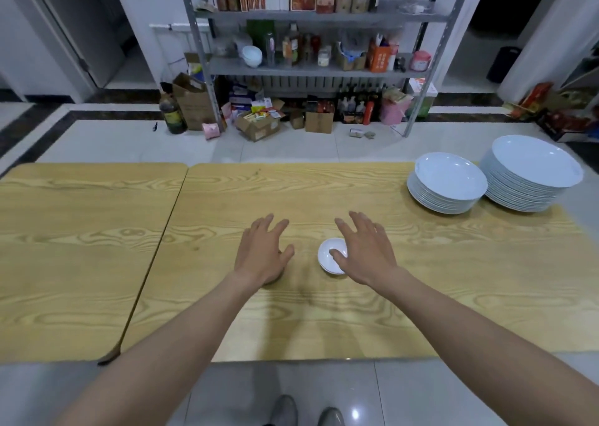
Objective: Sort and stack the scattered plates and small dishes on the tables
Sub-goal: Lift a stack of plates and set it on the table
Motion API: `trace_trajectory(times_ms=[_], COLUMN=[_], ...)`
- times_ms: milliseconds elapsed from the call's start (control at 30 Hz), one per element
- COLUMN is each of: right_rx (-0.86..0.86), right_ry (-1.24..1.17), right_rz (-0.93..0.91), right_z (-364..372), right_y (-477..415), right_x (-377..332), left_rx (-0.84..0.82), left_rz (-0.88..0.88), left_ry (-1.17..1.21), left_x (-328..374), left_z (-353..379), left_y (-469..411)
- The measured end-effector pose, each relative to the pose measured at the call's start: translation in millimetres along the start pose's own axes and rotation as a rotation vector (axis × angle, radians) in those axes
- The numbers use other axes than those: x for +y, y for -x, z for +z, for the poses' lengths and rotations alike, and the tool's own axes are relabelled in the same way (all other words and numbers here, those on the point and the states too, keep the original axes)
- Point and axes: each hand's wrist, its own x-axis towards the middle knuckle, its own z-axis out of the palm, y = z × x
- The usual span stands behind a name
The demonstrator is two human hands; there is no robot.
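Observation:
A short stack of small white dishes (328, 254) sits near the middle of the wooden table (421, 279). My right hand (363, 250) hovers over its right side with fingers spread and the thumb over the top dish, gripping nothing. My left hand (264, 252) is open, palm down, to the left of the dishes, and what lies under it is hidden. Two tall stacks of white plates stand at the far right: a smaller-plate stack (445, 182) and a larger-plate stack (531, 172).
A second wooden table (81, 231) butts against the left one with a narrow seam between them. Behind the tables stand a metal shelf (311, 65) full of bottles and boxes, and cartons on the tiled floor. My shoes show below the near edge.

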Motion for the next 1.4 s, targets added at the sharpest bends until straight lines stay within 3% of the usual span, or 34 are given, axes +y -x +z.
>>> trace_trajectory(times_ms=[167, 400, 767, 1000, 1400], right_rx=[-0.079, -0.120, -0.015, 0.138, 0.361], right_ry=[-0.241, -0.639, -0.900, -1.188, -1.260], right_rz=[0.093, 0.399, 0.703, 1.006, 1.154], right_z=[23.6, 73.9, 122.3, 131.0, 93.3], right_y=[-0.2, -8.5, -25.3, -38.9, -46.5], right_x=[3.6, 6.3, 3.0, 2.4, 61.7], left_rx=[-0.064, -0.137, 0.002, 0.048, 0.028], left_rz=[-0.219, -0.444, -0.522, -0.546, -0.462], left_ry=[0.290, 0.423, 0.768, 0.871, 0.908], left_x=[-31.1, -68.9, -88.3, -88.7, -28.4], left_z=[23.2, 65.9, 94.3, 101.2, 81.7], left_y=[11.3, 12.6, -3.6, -9.9, -69.5])
